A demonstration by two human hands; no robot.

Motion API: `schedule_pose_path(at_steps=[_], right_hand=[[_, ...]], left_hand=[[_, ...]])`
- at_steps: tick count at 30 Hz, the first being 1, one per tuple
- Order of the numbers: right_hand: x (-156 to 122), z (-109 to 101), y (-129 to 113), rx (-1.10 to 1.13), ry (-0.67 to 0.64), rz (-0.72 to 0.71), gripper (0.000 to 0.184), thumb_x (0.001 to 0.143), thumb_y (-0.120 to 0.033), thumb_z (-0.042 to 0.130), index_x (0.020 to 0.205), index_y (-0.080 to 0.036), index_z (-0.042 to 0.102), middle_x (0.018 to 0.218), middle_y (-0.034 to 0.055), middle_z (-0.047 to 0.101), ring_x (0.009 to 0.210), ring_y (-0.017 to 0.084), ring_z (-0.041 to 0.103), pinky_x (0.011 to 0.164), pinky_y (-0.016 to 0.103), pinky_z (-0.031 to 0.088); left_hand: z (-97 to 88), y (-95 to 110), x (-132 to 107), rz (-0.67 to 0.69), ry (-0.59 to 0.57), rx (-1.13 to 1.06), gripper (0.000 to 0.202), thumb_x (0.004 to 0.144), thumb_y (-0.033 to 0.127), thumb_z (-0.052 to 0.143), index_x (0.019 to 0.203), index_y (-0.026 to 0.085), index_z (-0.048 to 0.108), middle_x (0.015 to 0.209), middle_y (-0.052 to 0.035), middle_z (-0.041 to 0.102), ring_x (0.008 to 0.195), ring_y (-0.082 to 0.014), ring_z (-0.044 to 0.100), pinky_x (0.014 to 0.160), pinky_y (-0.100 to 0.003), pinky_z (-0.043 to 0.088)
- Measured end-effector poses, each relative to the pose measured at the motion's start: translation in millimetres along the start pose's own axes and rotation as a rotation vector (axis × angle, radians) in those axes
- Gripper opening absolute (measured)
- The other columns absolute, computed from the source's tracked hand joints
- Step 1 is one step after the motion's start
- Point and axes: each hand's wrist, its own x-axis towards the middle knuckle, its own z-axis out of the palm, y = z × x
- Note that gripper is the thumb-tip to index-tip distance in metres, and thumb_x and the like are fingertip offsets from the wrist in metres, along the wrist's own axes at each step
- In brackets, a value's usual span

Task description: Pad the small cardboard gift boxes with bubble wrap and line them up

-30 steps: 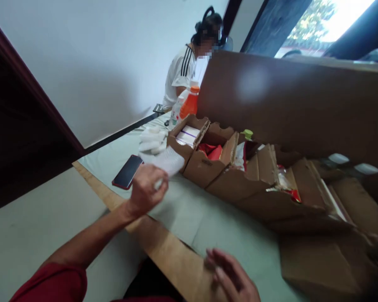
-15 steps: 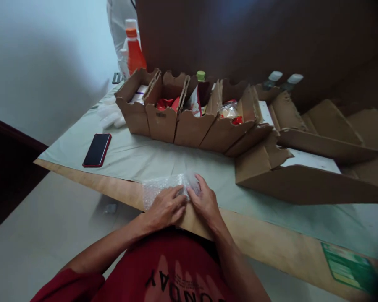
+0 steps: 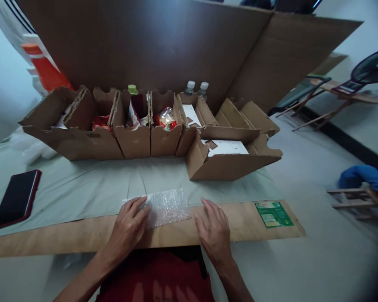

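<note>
A flat strip of bubble wrap (image 3: 168, 206) lies across the table's front edge, partly on the green cloth and partly on bare wood. Over its left end rests my left hand (image 3: 130, 222), fingers laid forward on the plastic with the thumb apart; part of the wrap is hidden beneath it. My right hand (image 3: 213, 230) is just right of the strip, apart from it, with spread fingers and nothing in them.
Cardboard bins (image 3: 134, 142) with packets stand in a row behind; another cardboard bin (image 3: 227, 165) holding a white piece sits in front at right. A phone (image 3: 17, 198) lies at left, a green card (image 3: 274, 214) at right. Bottles (image 3: 190, 87) and a cardboard panel (image 3: 145, 46) are behind.
The view has swung to the right, bringing a fan and stool into sight. My right hand has come off the bubble wrap and moved right; the strip's right end now shows.
</note>
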Motion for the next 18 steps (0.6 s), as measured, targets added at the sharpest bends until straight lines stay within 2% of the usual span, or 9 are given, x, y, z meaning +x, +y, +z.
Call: schedule_pose_path(at_steps=[2,5,6,8,10,12,14,16,18], right_hand=[[10.4,9.7,-22.2,0.028,-0.113,-0.148,0.038,0.1,-0.025,0.05,0.136,-0.02,0.06,0.132,0.0137,0.069,0.122,0.03,0.062,0.101,0.047,0.049],[23.0,34.4,-54.1,0.12,-0.364,-0.387,0.04,0.099,-0.02,0.054,0.138,-0.02,0.06,0.142,0.0115,0.064,0.136,0.027,0.053,0.11,0.046,0.044],[23.5,40.7,-57.0,0.139,-0.419,-0.432,0.041,0.098,-0.022,0.056,0.139,-0.02,0.06,0.144,0.0113,0.063,0.138,0.027,0.051,0.112,0.046,0.043],[18.8,44.7,-46.2,0.137,-0.464,-0.428,0.042,0.098,-0.026,0.059,0.14,-0.021,0.06,0.147,0.011,0.061,0.141,0.028,0.049,0.114,0.048,0.04],[10.1,37.0,-18.0,0.091,-0.44,-0.354,0.04,0.1,-0.028,0.058,0.139,-0.023,0.062,0.149,0.0101,0.059,0.142,0.029,0.049,0.114,0.05,0.038],[3.0,22.9,14.2,0.029,-0.353,-0.263,0.033,0.102,-0.028,0.052,0.133,-0.024,0.066,0.145,0.0096,0.063,0.139,0.03,0.052,0.111,0.05,0.038],[1.5,10.3,36.2,-0.012,-0.247,-0.191,0.028,0.104,-0.027,0.048,0.121,-0.022,0.07,0.135,0.0095,0.07,0.131,0.029,0.058,0.106,0.048,0.041],[7.4,6.1,42.1,-0.023,-0.175,-0.154,0.026,0.104,-0.026,0.047,0.113,-0.021,0.071,0.126,0.0095,0.073,0.123,0.028,0.063,0.102,0.046,0.044],[20.0,12.1,36.1,-0.026,-0.179,-0.161,0.027,0.103,-0.026,0.047,0.119,-0.02,0.069,0.129,0.0112,0.072,0.122,0.028,0.063,0.1,0.044,0.046]], left_hand=[[6.2,1.2,3.4,-0.015,-0.028,-0.012,0.032,0.095,0.008,0.05,0.118,0.022,0.067,0.133,-0.013,0.067,0.121,-0.0293,0.06,0.099,-0.047,0.057],[12.1,-5.1,2.8,-0.044,-0.133,0.002,0.032,0.094,0.01,0.051,0.118,0.02,0.069,0.132,-0.0144,0.068,0.121,-0.0312,0.061,0.1,-0.05,0.057],[12.5,-8.9,1.0,-0.049,-0.17,0.003,0.031,0.095,0.011,0.051,0.118,0.019,0.07,0.133,-0.015,0.068,0.122,-0.0319,0.061,0.1,-0.051,0.056],[10.9,-16.4,-4.0,-0.052,-0.237,-0.019,0.032,0.097,0.015,0.052,0.123,0.02,0.069,0.139,-0.0148,0.066,0.128,-0.0325,0.059,0.104,-0.053,0.054],[6.2,-21.1,-8.8,-0.049,-0.279,-0.066,0.035,0.099,0.017,0.051,0.131,0.023,0.065,0.147,-0.0131,0.061,0.136,-0.0316,0.054,0.109,-0.054,0.051],[0.2,-22.3,-11.7,-0.043,-0.287,-0.111,0.038,0.099,0.017,0.051,0.134,0.025,0.062,0.152,-0.0121,0.056,0.143,-0.031,0.049,0.112,-0.054,0.049],[-5.1,-23.3,-13.2,-0.035,-0.265,-0.129,0.04,0.098,0.015,0.052,0.135,0.025,0.06,0.154,-0.0119,0.053,0.148,-0.0311,0.043,0.114,-0.052,0.049],[-7.6,-29.0,-14.3,-0.046,-0.213,-0.081,0.042,0.096,0.014,0.054,0.137,0.025,0.058,0.153,-0.0135,0.053,0.149,-0.0334,0.041,0.113,-0.054,0.049],[-6.5,-39.5,-14.5,-0.111,-0.147,0.035,0.042,0.096,0.019,0.055,0.138,0.023,0.056,0.15,-0.0171,0.055,0.147,-0.0388,0.043,0.11,-0.06,0.049]])
